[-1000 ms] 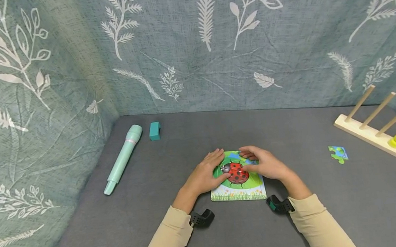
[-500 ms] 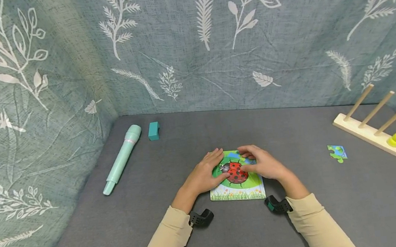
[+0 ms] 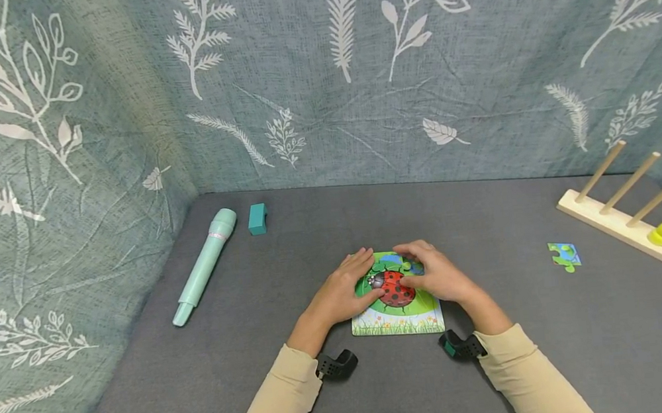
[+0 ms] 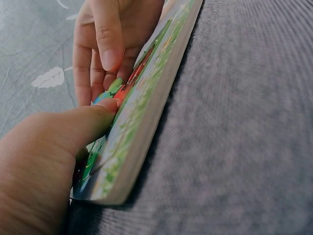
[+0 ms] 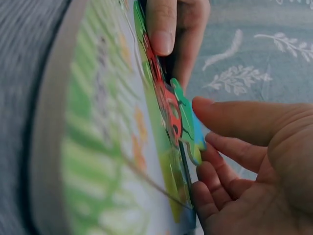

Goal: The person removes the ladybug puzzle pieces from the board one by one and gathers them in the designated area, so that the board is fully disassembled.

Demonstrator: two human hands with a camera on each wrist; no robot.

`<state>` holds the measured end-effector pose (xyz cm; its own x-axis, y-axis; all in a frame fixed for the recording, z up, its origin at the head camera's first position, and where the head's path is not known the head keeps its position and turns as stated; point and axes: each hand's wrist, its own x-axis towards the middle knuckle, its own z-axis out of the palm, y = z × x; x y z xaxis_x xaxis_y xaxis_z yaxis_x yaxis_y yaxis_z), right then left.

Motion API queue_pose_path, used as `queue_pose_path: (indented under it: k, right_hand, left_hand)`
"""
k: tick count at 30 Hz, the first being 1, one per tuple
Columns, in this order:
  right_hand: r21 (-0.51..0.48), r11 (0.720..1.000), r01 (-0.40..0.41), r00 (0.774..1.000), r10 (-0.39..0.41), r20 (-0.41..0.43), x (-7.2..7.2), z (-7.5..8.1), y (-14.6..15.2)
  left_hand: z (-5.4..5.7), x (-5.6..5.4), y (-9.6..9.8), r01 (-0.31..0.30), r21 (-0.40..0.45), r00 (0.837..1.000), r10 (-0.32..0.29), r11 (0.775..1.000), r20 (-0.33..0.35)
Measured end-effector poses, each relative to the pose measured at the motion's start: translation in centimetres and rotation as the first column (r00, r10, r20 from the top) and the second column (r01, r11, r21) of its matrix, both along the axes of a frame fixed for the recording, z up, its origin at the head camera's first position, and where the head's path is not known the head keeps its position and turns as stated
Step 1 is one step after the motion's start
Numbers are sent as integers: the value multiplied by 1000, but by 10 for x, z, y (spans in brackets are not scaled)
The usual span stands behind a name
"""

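A ladybug jigsaw puzzle (image 3: 399,323) in a flat frame lies on the dark grey tabletop between both hands. My left hand (image 3: 339,292) rests along its left side with fairly straight fingers, the thumb pressing on the ladybug picture. At the upper right of the puzzle, my right hand (image 3: 436,273) pinches a puzzle piece (image 5: 188,122) between thumb and fingertips. Green, blue and a bit of red show on that piece, which sits tilted, slightly raised from the board in the right wrist view. The left fingertips' contact underneath is hidden in the left wrist view.
A loose puzzle piece (image 3: 565,257) lies to the right. Behind it stands a wooden peg stacker (image 3: 614,222) with yellow and blue rings. At the left are a mint-green microphone-shaped tube (image 3: 205,268) and a teal block (image 3: 257,219). A leaf-patterned curtain (image 3: 306,69) hangs behind.
My right hand has shifted slightly left over the puzzle's upper right, and the blue-green picture there shows differently. My left hand has stayed in place.
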<state>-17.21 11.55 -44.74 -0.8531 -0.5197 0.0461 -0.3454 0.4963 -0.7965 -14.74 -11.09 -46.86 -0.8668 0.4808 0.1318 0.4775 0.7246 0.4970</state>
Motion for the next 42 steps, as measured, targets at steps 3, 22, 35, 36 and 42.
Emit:
queue_pose_path:
  k: [3, 22, 35, 36, 42]
  right_hand:
    - [10, 1000, 0, 1000, 0, -15, 0, -1, -2]
    - [82, 995, 49, 989, -36, -145, 0, -7, -9]
    - [33, 996, 78, 992, -74, -102, -1, -6, -7]
    - [28, 997, 78, 993, -75, -96, -1, -6, -7]
    - [-6, 997, 80, 994, -81, -68, -6, -3, -2]
  left_hand:
    - [0, 0, 0, 6, 3, 1000, -6, 1000, -10]
    - [1, -2, -3, 13, 10, 1000, -13, 1000, -4]
    - [1, -4, -3, 16, -2, 1000, -16, 1000, -4]
    - [1, -4, -3, 17, -3, 1000, -17, 1000, -4]
    - [2, -5, -3, 17, 9, 1000, -17, 1000, 5]
